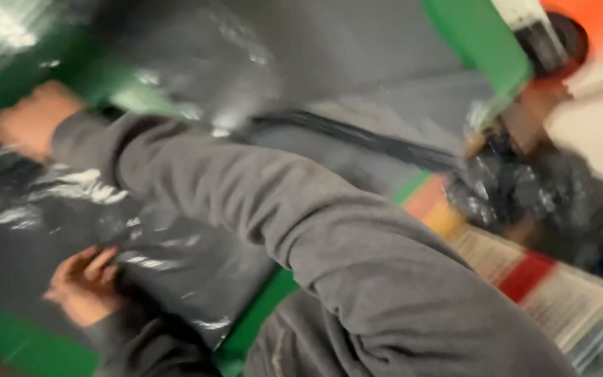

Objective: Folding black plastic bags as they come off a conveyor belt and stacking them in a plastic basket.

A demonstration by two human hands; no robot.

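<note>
1. Blurred view of a green frame [479,42] draped with shiny black plastic sheeting [176,237].
2. Left hand [82,286] presses curled fingers against the sheeting, low down.
3. Right hand [26,119], grey-sleeved, reaches the sheeting's upper edge; its grip cannot be made out.

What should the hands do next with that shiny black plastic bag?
Probably pull the black plastic sheet a bit flatter. The picture is blurred, but the left hand rests on the plastic low down while the right hand reaches across to its far edge by the green frame. The plastic looks wrinkled and shiny between them, so a gentle tug apart seems the likely small move.
</note>
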